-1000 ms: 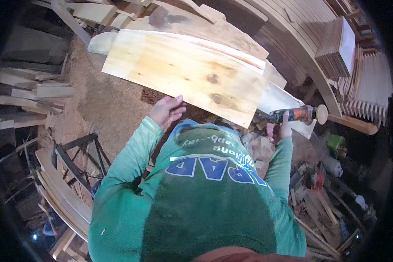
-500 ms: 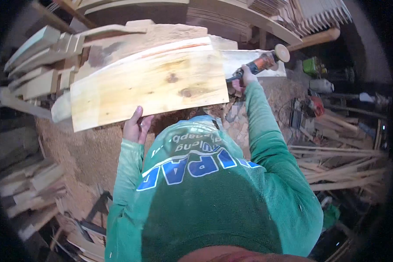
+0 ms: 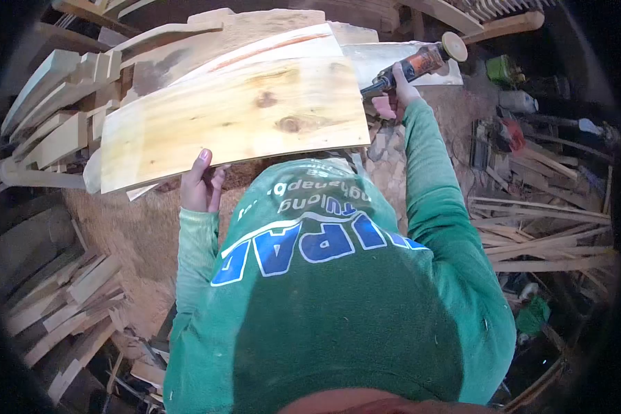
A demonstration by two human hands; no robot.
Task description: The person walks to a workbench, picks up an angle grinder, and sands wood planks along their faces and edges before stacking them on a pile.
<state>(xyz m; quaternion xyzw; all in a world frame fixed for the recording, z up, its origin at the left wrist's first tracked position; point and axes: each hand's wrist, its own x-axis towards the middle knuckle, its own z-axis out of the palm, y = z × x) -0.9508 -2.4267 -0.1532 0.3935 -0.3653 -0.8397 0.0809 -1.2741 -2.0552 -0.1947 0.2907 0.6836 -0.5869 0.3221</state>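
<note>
A pale wooden board (image 3: 234, 117) with dark knots lies across the work surface in front of my body, its top edge curved. My left hand (image 3: 203, 183) grips the board's near edge, thumb on top and fingers underneath. To the right of the board, my right hand (image 3: 399, 96) is wrapped round an orange and black power tool (image 3: 421, 62). The tool's round pale disc (image 3: 454, 47) points away to the upper right, apart from the board.
Cut wooden pieces (image 3: 62, 138) are stacked at the left, with more scraps (image 3: 83, 297) below them. Thin offcuts (image 3: 545, 234) pile up at the right. A green container (image 3: 501, 70) and a white one (image 3: 517, 102) stand at the upper right.
The view has turned, and the board now appears farther left with its left end lower. My left hand has closed onto the board's near edge. The tool stays in my right hand.
</note>
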